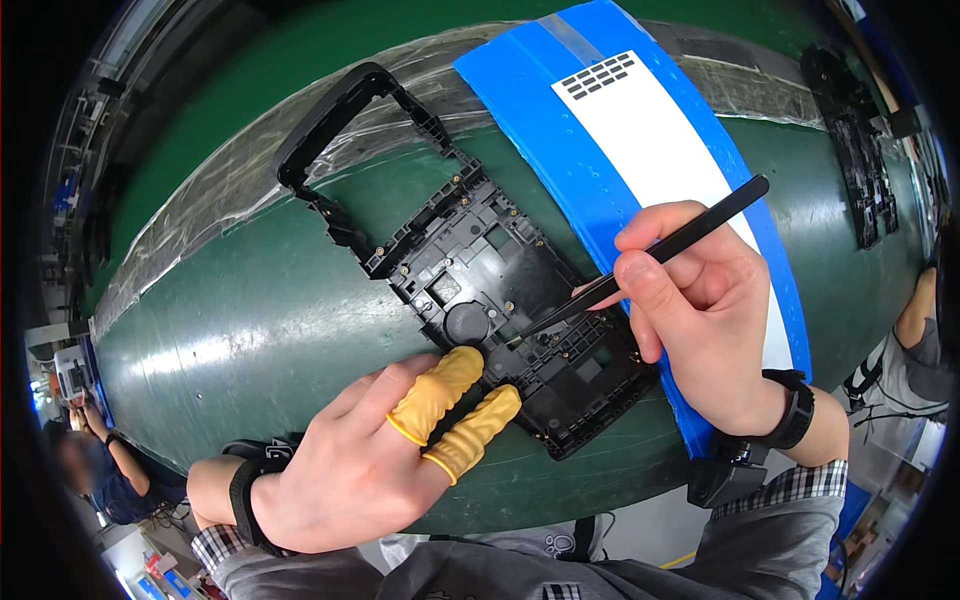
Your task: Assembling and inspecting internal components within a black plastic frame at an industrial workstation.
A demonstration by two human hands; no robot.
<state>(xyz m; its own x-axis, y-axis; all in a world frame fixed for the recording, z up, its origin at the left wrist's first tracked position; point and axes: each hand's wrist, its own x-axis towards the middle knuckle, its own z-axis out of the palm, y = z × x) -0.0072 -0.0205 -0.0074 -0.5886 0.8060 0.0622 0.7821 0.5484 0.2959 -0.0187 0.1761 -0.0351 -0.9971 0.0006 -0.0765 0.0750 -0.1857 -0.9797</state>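
Note:
A black moulded plastic housing (535, 270) with a handle-like loop at its far end lies at a slant on the green bench mat. My left hand (355, 455) has yellow finger cots (435, 395) on two fingers, which are closed on the housing's near left edge, beside a round black part (466, 324). Pinched in my right hand (710, 325) is a pair of black tweezers (695, 232). Their tips point down to the middle of the housing, close to a small opening; whether they hold anything is too small to tell.
Right of the housing, a blue board (520, 85) carries a white sheet (660, 140) with small dark rectangular pieces at its far end. A second black plastic part (850, 150) lies at the far right. People sit at the left and right edges of view.

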